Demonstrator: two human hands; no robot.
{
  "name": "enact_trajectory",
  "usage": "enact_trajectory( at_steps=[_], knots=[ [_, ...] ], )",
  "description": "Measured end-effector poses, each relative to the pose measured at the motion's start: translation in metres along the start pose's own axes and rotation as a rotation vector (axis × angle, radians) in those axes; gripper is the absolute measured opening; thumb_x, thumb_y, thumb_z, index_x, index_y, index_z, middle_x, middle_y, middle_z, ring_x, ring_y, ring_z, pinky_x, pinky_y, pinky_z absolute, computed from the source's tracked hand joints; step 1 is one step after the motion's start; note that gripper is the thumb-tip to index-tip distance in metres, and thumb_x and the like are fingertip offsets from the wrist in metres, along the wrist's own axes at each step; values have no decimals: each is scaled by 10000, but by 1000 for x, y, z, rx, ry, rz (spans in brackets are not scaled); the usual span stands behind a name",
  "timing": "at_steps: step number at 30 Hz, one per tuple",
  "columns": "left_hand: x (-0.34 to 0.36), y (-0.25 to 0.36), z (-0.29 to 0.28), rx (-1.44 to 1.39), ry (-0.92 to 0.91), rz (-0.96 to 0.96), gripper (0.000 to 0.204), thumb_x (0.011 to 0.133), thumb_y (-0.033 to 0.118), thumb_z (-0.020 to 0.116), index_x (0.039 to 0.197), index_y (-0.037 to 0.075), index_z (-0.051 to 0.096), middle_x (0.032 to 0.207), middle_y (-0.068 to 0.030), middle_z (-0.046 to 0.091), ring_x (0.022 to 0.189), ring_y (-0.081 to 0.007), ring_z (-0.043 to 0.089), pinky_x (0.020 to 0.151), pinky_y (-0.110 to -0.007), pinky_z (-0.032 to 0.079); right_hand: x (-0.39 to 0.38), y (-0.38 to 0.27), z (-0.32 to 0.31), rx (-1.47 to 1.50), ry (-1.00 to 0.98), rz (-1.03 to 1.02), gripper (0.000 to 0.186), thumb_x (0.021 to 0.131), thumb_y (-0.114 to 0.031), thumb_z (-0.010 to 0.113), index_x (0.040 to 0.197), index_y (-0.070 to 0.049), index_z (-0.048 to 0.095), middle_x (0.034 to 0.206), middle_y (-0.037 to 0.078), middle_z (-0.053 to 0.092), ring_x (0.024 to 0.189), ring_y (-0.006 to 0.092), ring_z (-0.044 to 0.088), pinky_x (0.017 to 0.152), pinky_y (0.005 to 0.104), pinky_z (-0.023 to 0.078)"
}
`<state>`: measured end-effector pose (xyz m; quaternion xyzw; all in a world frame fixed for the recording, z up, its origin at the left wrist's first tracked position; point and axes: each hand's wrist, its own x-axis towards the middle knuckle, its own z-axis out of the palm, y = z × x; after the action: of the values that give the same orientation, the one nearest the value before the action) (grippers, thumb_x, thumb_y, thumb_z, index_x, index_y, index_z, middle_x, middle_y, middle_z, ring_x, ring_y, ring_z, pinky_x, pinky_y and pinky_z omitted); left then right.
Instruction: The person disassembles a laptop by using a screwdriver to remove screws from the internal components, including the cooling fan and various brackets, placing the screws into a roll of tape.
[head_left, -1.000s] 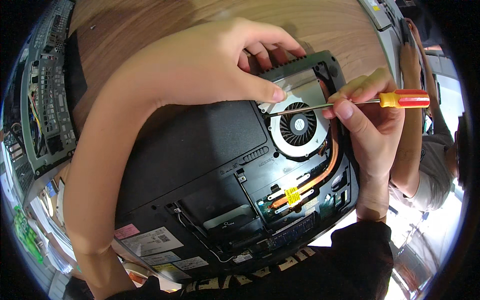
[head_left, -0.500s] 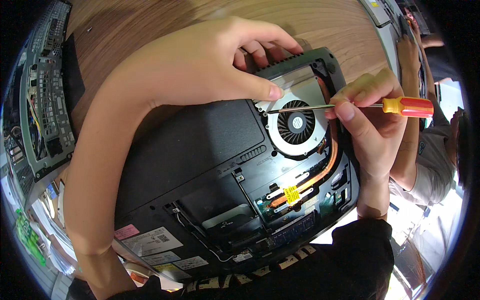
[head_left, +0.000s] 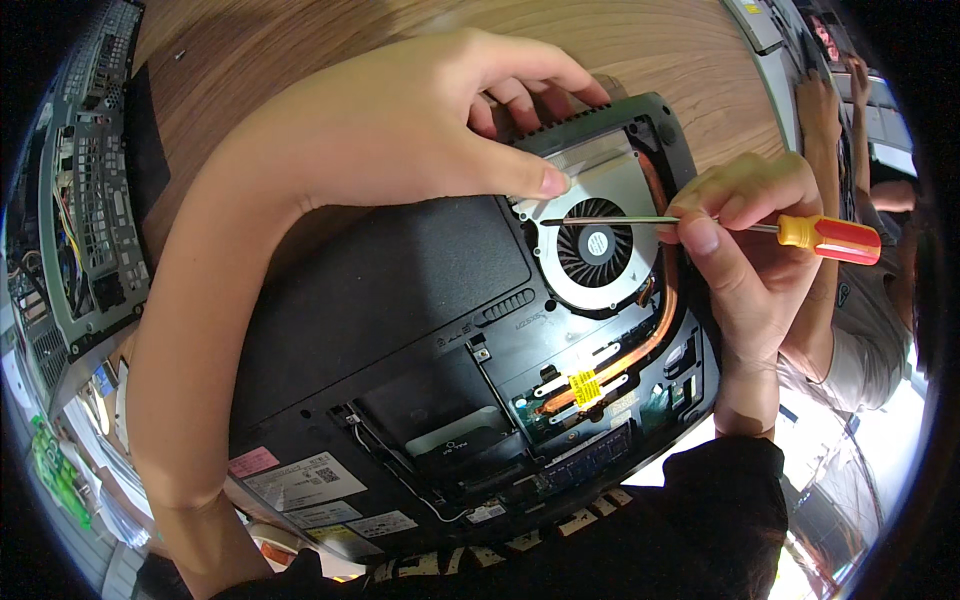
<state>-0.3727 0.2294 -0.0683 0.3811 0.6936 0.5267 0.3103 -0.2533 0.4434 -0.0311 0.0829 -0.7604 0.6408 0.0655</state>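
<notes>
A black laptop [head_left: 390, 290] lies bottom side up, its base partly uncovered. My left hand [head_left: 470, 120] reaches across and grips its far edge. The thumb presses on the silver cooling fan [head_left: 632, 272], while the fingers curl over the vented rim. Between thumb and fingers, my right hand [head_left: 745, 215] pinches the metal shaft of a screwdriver [head_left: 835, 240] with a red and yellow handle. Its dark tip points left, over the fan housing's left edge near a screw hole; whether it touches cannot be made out. A copper heat pipe [head_left: 668, 300] curves from the fan to a yellow-labelled plate.
An opened metal computer case [head_left: 95, 220] stands along the left side, with a green package [head_left: 58, 470] below it. A small screw [head_left: 180, 54] lies on the wooden table [head_left: 300, 40]. At the right, another person's arms [head_left: 820, 130] are beside a grey device [head_left: 765, 60].
My right hand has shifted slightly right, and the screwdriver's handle has dropped. Its tip has moved a little right and up from the screw hole. My left hand stays nearly still.
</notes>
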Motion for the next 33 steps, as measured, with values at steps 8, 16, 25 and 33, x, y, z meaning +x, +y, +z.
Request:
enact_trajectory(
  at_steps=[8, 16, 25, 33],
  knots=[
    [0, 0, -1, 50, -7, 31, 564, 770, 175, 731, 1288, 41, 555, 924, -13, 570, 841, -92, 486, 730, -224, 385, 0, 0, 1, 23, -98, -24, 241, 784, 83, 691, 873, -27, 496, 810, 156, 609, 713, 197, 628, 666, 292, 550],
    [3, 0, 1, 27, -16, 36, 561, 759, 98, 719, 1290, 25, 551, 981, -20, 570, 888, -91, 497, 768, -232, 405, 4, -3, -2, -114, -258, -154, 235, 770, 79, 723, 867, -19, 533, 846, 179, 661, 728, 197, 659, 671, 281, 551],
    [-1, 16, 4, -40, 49, 1, 486, 741, 76, 730, 1208, 35, 603, 1157, -26, 571, 978, -101, 508, 781, -236, 409, 5, -6, -12, 129, 20, -29, 212, 812, 40, 680, 879, -24, 489, 857, 200, 658, 759, 235, 689, 716, 323, 577],
    [-1, 21, -1, 204, 8, 5, 291, 760, 177, 737, 1018, 74, 653, 1194, -50, 559, 1058, -125, 511, 777, -239, 377, 6, 1, -14, 151, -95, -99, 222, 792, 81, 675, 881, -4, 490, 822, 212, 650, 742, 235, 684, 699, 318, 577]
  ],
)
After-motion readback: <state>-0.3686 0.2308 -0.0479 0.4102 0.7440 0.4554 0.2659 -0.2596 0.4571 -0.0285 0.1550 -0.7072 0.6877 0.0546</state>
